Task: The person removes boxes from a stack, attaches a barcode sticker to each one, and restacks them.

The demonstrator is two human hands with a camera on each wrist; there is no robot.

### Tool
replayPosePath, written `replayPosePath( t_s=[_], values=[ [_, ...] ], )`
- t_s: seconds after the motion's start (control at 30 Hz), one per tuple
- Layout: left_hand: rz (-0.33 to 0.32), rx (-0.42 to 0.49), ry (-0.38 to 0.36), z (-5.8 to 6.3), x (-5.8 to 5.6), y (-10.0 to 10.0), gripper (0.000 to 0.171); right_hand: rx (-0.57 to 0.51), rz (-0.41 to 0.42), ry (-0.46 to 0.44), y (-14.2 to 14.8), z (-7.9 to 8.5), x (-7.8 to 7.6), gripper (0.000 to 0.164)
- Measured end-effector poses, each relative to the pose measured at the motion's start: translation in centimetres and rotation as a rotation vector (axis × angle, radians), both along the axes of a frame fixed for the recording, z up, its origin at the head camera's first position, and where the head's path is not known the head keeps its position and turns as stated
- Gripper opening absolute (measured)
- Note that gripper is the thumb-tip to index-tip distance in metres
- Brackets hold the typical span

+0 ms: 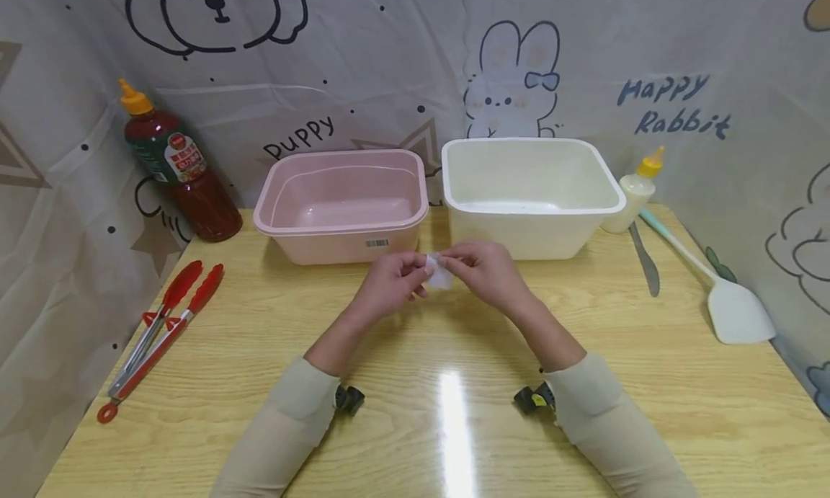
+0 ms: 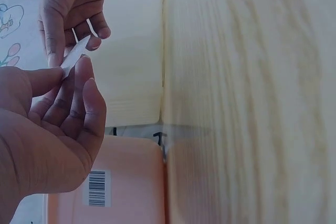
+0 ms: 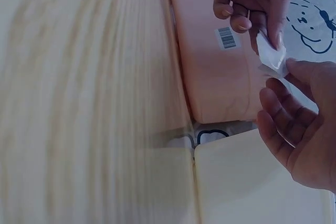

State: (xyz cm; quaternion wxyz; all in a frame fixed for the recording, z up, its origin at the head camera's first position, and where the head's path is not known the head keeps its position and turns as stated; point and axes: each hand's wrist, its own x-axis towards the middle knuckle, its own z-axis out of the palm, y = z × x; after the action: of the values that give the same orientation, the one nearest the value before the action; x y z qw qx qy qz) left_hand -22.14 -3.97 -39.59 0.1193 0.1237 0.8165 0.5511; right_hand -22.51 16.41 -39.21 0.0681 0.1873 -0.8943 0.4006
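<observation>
Both hands meet just in front of the two basins, over the table. My left hand (image 1: pixel 391 285) pinches one edge of a small, thin white sheet (image 1: pixel 439 273) between thumb and fingers. On the opposite edge, my right hand (image 1: pixel 488 271) pinches the same sheet. In the right wrist view the sheet (image 3: pixel 271 52) looks folded and partly see-through, and the other fingers of the right hand (image 3: pixel 302 129) curl loosely below it. Behind the left hand stands a pink basin (image 1: pixel 337 247) with a barcode label; behind the right, a cream-white basin (image 1: pixel 519 237).
At the left lie red-tipped tongs (image 1: pixel 152 339), below a red sauce bottle (image 1: pixel 188 174) with a yellow cap. On the right are a small yellow-capped squeeze bottle (image 1: pixel 632 195), a grey knife (image 1: pixel 644 260) and a white spatula (image 1: pixel 739 310). A printed cloth (image 1: pixel 389 65) hangs behind the table.
</observation>
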Motion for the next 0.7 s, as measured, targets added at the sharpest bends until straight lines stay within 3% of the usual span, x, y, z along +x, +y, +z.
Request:
replayPosePath(
  t_s=[0.27,0.53,0.7],
  values=[
    [0.012,-0.031,-0.018,-0.1,0.0,0.0,0.023,-0.085,-0.061,-0.066,0.9,0.3,-0.2,0.024],
    [0.067,-0.016,-0.134,0.0,-0.1,0.0,0.026,-0.088,-0.121,-0.087,1.6,0.6,-0.5,0.025],
    [0.085,-0.021,-0.162,-0.1,-0.3,-0.1,0.025,-0.091,-0.128,-0.107,1.8,0.6,-0.6,0.026]
  ],
)
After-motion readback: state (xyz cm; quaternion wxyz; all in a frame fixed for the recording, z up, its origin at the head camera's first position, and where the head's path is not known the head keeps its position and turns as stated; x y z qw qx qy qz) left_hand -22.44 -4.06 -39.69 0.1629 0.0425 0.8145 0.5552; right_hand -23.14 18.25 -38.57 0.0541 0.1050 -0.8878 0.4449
